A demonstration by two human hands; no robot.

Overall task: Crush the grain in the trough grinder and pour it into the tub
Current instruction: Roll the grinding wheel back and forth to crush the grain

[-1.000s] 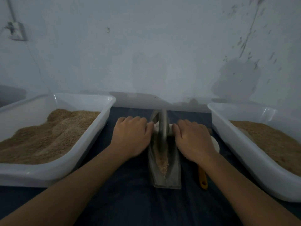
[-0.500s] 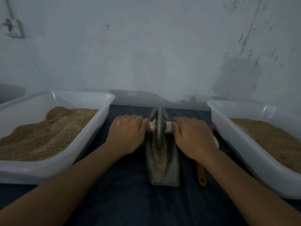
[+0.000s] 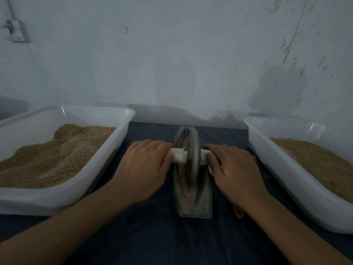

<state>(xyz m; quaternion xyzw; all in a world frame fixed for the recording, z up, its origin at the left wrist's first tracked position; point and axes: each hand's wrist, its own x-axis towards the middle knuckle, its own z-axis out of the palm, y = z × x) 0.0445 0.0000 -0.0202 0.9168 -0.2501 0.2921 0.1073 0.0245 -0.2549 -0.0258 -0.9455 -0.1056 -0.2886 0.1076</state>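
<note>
A grey metal trough grinder (image 3: pixel 202 204) lies lengthwise on the dark cloth between my arms. Tan grain (image 3: pixel 191 194) fills the bottom of its groove. A metal grinding wheel (image 3: pixel 192 155) stands upright in the groove on a white axle handle (image 3: pixel 178 156). My left hand (image 3: pixel 142 169) presses on the axle's left end and my right hand (image 3: pixel 236 171) on its right end. A white tub (image 3: pixel 122 134) with a heap of tan meal stands at the left, and another white tub (image 3: pixel 271 159) with grain at the right.
An orange handle (image 3: pixel 238 213) pokes out on the cloth under my right forearm. A pale wall rises just behind the table. The two tubs stand close to the grinder on either side.
The wheel and both hands have rolled slightly toward me along the trough. More of the trough's far tip now shows behind the wheel.
</note>
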